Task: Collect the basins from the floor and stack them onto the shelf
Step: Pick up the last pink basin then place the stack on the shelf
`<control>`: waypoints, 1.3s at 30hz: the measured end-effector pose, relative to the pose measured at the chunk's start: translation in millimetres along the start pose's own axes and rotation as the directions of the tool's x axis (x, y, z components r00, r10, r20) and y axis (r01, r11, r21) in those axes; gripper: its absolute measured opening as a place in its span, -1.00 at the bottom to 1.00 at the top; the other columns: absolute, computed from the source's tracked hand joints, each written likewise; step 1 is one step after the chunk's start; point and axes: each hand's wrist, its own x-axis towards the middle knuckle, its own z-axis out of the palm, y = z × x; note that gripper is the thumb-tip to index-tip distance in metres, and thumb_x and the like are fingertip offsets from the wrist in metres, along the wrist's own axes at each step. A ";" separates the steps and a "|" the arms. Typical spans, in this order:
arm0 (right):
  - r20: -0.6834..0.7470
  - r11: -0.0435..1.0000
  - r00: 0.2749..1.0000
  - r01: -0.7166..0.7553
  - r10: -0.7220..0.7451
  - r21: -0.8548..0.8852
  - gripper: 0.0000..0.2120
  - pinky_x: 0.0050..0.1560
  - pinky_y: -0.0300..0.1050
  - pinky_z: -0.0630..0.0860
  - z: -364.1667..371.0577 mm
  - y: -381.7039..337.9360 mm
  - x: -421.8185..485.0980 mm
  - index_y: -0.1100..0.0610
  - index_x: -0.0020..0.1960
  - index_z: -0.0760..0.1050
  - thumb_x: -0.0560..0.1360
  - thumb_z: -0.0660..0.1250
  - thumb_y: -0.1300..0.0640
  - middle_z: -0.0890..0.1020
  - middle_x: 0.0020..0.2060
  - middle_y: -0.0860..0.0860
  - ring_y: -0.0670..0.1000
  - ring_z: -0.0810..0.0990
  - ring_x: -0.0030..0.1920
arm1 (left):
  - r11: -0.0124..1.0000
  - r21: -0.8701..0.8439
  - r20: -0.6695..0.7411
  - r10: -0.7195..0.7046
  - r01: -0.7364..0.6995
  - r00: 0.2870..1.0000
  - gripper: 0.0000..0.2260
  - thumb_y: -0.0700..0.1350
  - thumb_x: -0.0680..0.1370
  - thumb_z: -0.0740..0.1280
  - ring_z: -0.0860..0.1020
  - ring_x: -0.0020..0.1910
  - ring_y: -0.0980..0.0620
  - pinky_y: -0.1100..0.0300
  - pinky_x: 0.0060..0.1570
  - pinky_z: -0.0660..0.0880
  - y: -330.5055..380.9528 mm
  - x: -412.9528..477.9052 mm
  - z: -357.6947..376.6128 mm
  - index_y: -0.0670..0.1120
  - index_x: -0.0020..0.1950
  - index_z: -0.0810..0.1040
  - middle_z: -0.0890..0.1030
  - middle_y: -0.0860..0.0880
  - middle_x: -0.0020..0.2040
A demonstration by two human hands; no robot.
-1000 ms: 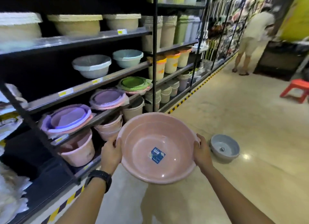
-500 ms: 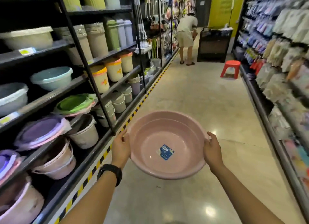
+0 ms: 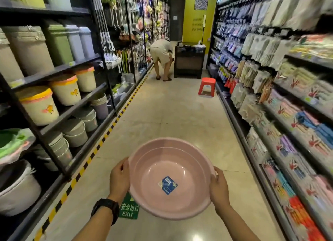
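Note:
I carry a pink round basin (image 3: 171,170) with a blue label inside, held level in front of me over the aisle floor. My left hand (image 3: 119,179) grips its left rim and my right hand (image 3: 219,188) grips its right rim. The black shelf (image 3: 59,114) with buckets and basins runs along my left. No other basin lies on the visible floor.
A person (image 3: 162,55) bends over far down the aisle beside a dark cart (image 3: 189,60). A red stool (image 3: 207,86) stands near the right shelving (image 3: 281,114) of packaged goods. A green exit sign (image 3: 128,209) is stuck on the floor under the basin.
My view has swung right, from the left shelf to straight down the aisle. The grey basin on the floor has left the view. Both hands keep holding the pink basin.

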 end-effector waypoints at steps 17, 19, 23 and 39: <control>-0.023 0.998 0.999 0.041 -0.042 -0.048 -0.61 0.24 0.13 0.51 53.7 -32.1 330.2 0.08 0.47 0.32 0.66 0.06 0.21 0.56 0.25 0.09 0.11 0.54 0.19 | 0.984 0.172 -0.023 0.046 -0.041 0.999 -0.69 -0.03 0.71 0.12 0.62 0.12 -0.04 -0.06 0.15 0.59 9.8 252.2 203.3 0.01 0.36 0.56 0.65 -0.01 0.16; -0.005 0.995 0.999 0.035 -0.035 -0.093 -0.60 0.30 0.21 0.45 64.1 -26.4 361.7 0.07 0.49 0.29 0.66 0.04 0.20 0.54 0.29 0.12 0.18 0.51 0.28 | 0.975 0.221 -0.064 0.042 -0.027 0.997 -0.68 0.01 0.72 0.11 0.60 0.12 -0.04 -0.05 0.16 0.58 3.7 271.1 220.0 0.01 0.40 0.52 0.64 -0.01 0.18; 0.078 0.976 0.996 0.054 -0.038 -0.211 -0.58 0.35 0.21 0.40 91.0 -14.5 416.0 0.07 0.52 0.25 0.67 0.01 0.17 0.51 0.34 0.10 0.19 0.46 0.34 | 0.975 0.222 -0.159 0.028 0.008 0.987 -0.68 0.04 0.72 0.11 0.59 0.08 0.04 0.10 0.08 0.54 -22.5 298.3 242.5 0.03 0.40 0.50 0.60 0.09 0.11; 0.265 0.849 0.961 0.078 0.075 -0.522 -0.57 -0.10 0.08 0.59 284.8 217.8 582.8 0.00 0.44 0.22 0.59 0.01 -0.04 0.58 -0.18 -0.13 -0.02 0.61 -0.17 | 0.957 0.188 -0.246 -0.173 0.222 0.954 -0.68 -0.10 0.73 0.12 0.54 -0.06 0.43 0.56 -0.05 0.44 -312.3 480.7 318.2 -0.13 0.42 0.51 0.57 0.04 0.17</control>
